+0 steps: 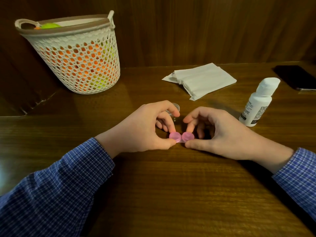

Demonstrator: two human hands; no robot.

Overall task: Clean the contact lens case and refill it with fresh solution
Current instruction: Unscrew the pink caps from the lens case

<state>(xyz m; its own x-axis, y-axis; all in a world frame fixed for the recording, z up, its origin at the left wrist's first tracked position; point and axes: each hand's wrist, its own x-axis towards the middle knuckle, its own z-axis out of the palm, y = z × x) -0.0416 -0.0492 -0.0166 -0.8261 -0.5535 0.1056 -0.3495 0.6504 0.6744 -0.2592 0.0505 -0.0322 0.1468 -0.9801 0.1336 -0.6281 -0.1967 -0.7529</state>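
A pink contact lens case [181,137] with two round caps lies on the wooden table [162,194] between my hands. My left hand [145,127] pinches its left cap between thumb and finger. My right hand [215,132] pinches the right cap the same way. A white solution bottle [258,103] with its cap on stands to the right of my right hand. A small clear container [176,108] sits just behind my left fingers, mostly hidden.
A stack of white tissues [201,81] lies behind my hands. A white mesh basket [77,53] holding orange and green items stands at the back left. A dark phone [297,77] lies at the far right. A wooden wall runs behind the table.
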